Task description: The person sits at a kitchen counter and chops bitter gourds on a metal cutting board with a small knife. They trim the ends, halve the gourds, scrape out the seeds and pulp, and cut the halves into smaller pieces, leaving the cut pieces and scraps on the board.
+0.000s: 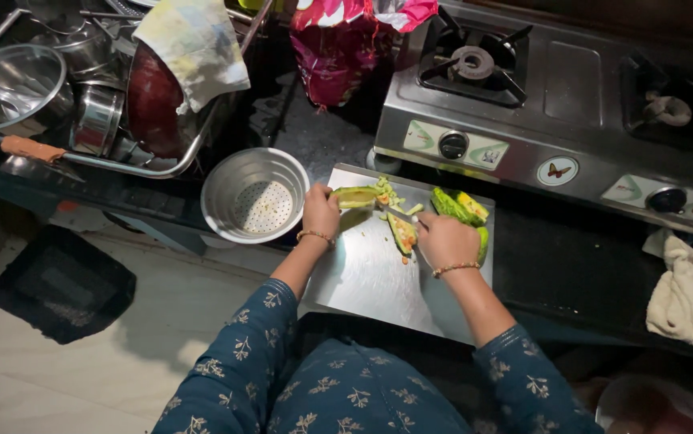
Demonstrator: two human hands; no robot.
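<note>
Right, left hand [320, 210] clenched on a green gourd half [356, 197], right hand [446, 239] gripping a knife [402, 215], scooped bits [385, 193] heaped on the steel cutting board [371, 277], 3 pieces [461, 209] waiting, perforated colander [255, 195] still bare.

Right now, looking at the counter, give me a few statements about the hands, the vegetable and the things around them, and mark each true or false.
1. The left hand holds a green vegetable piece on the steel board. True.
2. The right hand holds a spoon. False: it holds a knife, its blade toward the vegetable.
3. The colander stands left of the board. True.
4. The colander is full of cut pieces. False: its holed bottom shows bare.
5. More green pieces lie at the board's right edge. True.
6. A pot sits on the stove. False: both burners are bare.
</note>
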